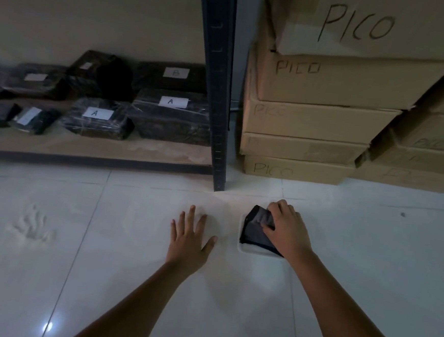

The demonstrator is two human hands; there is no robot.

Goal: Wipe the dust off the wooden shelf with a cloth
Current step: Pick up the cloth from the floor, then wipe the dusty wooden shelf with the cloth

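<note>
A dark folded cloth [256, 228] lies in a small white tray [246, 248] on the white tiled floor. My right hand [286, 228] rests on the cloth, fingers curled onto its top. My left hand [190, 236] lies flat on the floor to the left of the tray, fingers spread, holding nothing. The wooden shelf [142, 150] is the low board of a dark metal rack ahead of me; a pale dusty patch shows along its front right part.
Several dark wrapped packages with white labels [145, 114] sit on the shelf. The rack's black upright post [218, 88] stands at the shelf's right end. Stacked cardboard boxes marked PICO [327, 97] fill the right. Dust with a handprint [31, 225] marks the floor at left.
</note>
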